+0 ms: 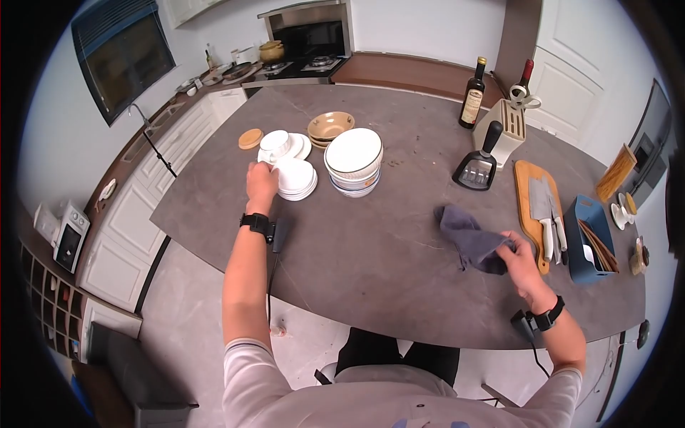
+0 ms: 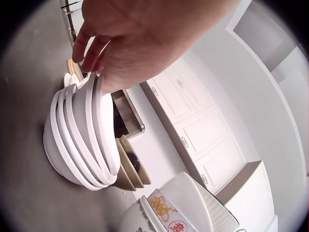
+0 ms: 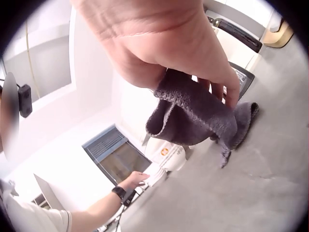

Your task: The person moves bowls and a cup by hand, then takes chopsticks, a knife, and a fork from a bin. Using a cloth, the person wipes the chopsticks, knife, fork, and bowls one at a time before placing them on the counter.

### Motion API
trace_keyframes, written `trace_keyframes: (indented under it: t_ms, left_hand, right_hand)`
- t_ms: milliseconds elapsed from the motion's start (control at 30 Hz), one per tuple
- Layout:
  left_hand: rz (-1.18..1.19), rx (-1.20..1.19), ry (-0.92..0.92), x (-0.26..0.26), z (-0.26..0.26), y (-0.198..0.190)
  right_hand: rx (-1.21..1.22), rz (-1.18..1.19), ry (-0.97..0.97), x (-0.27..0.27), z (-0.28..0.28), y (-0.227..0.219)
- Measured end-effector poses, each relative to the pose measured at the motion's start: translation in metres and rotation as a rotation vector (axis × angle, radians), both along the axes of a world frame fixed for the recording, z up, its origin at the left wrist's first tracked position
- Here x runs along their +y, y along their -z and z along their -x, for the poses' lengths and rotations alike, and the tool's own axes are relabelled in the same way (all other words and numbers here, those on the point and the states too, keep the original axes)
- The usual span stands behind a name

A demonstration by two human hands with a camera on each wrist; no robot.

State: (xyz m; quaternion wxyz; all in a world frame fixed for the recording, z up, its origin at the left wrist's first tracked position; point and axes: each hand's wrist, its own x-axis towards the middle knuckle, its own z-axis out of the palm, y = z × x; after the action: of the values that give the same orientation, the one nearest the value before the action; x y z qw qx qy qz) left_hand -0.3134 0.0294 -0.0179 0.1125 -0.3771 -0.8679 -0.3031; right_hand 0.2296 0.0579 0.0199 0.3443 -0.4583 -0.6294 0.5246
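On the left of the table, my left hand (image 1: 262, 187) pinches the rim of the upper dishes in a stack of small white dishes (image 1: 297, 180). In the left wrist view these upper white dishes (image 2: 104, 140) tilt slightly away from the ones below, and the fingers curl over their edge; the thumb is hidden. At the right, my right hand (image 1: 523, 267) grips a dark grey cloth (image 1: 467, 235) by one end. The rest of the cloth (image 3: 193, 116) hangs bunched and folded beneath the fingers, close over the tabletop.
White bowls (image 1: 354, 153) and brown bowls (image 1: 331, 125) stand stacked beside the dishes, with a white cup (image 1: 275, 142) behind. Rightward are a black-handled slicer (image 1: 477, 171), a knife block (image 1: 503, 132), bottles, a cutting board (image 1: 529, 207) with knives (image 1: 544, 207), and a blue bin (image 1: 586, 246).
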Motion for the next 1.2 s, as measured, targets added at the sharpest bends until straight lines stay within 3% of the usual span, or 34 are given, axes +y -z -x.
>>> trace_keyframes:
  t_ms: [100, 200, 533, 700, 767, 833, 867, 933, 967, 1000, 1033, 1067, 1133, 1200]
  left_hand:
    - [-0.053, 0.023, -0.009, -0.004, -0.008, -0.015]
    - [-0.035, 0.047, -0.002, -0.007, -0.015, -0.024]
    - [0.107, -0.016, -0.041, 0.0, -0.015, -0.018]
    - [-0.01, -0.016, -0.077, -0.005, -0.011, -0.021]
    - [-0.121, 0.111, -0.018, -0.012, 0.002, -0.021]
    - [-0.243, 0.122, 0.108, -0.032, -0.01, -0.043]
    - [-0.313, -0.209, 0.165, -0.045, -0.037, -0.067]
    - [-0.285, -0.286, 0.465, -0.064, -0.054, -0.073]
    - [-0.11, -0.482, 0.503, -0.077, -0.094, -0.095]
    - [-0.057, -0.658, 0.652, -0.08, -0.116, -0.095]
    - [0.101, -0.547, 0.863, -0.074, -0.121, -0.074]
    - [0.266, -0.99, 0.855, -0.075, -0.164, -0.093]
    - [0.435, -0.949, 1.078, -0.052, -0.205, -0.067]
    - [0.477, -1.001, 1.163, -0.025, -0.241, -0.047]
  right_hand:
    - [0.08, 0.03, 0.054, 0.005, 0.0, -0.015]
    - [0.282, 0.264, 0.066, 0.008, 0.001, -0.02]
    - [0.324, 0.347, 0.079, 0.005, -0.004, -0.015]
    - [0.408, 0.424, 0.073, 0.007, -0.007, -0.02]
    - [0.448, 0.501, 0.052, 0.012, -0.014, -0.021]
    - [0.494, 0.572, 0.046, 0.017, -0.021, -0.025]
    - [0.559, 0.631, 0.058, 0.019, -0.02, -0.028]
    - [0.645, 0.671, 0.035, 0.026, -0.022, -0.031]
    - [0.653, 0.667, 0.05, 0.03, -0.023, -0.035]
    - [0.665, 0.667, 0.039, 0.034, -0.022, -0.04]
    - [0.674, 0.67, 0.028, 0.038, -0.02, -0.045]
    - [0.674, 0.67, 0.041, 0.042, -0.017, -0.052]
    - [0.626, 0.579, 0.021, 0.05, -0.007, -0.069]
    - [0.561, 0.451, 0.002, 0.055, 0.004, -0.087]
